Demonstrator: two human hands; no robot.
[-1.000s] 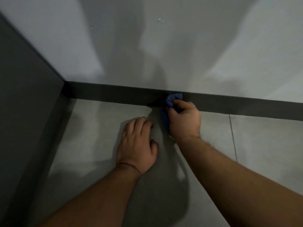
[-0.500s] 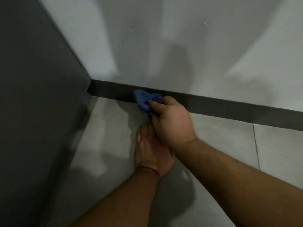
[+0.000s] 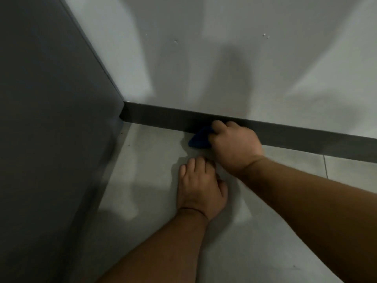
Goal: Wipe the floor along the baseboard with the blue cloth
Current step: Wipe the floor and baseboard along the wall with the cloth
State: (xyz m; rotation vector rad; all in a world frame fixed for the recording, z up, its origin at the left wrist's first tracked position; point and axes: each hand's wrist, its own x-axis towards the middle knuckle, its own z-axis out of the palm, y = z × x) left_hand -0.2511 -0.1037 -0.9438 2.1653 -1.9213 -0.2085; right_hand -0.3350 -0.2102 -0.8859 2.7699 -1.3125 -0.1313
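Two bare hands work low in a corner as we look down: our right hand (image 3: 234,146) is curled around the bunched blue cloth (image 3: 200,138), pressing it to the floor (image 3: 146,180) against the dark baseboard (image 3: 163,117). Our left hand (image 3: 201,186) rests flat, fingers together, just behind it, beside a dark grey panel (image 3: 51,119).

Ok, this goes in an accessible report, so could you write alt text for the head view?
The right hand presses a blue cloth onto the grey floor against the dark baseboard, near a corner. The left hand rests flat on the floor just behind it, below a pale wall.
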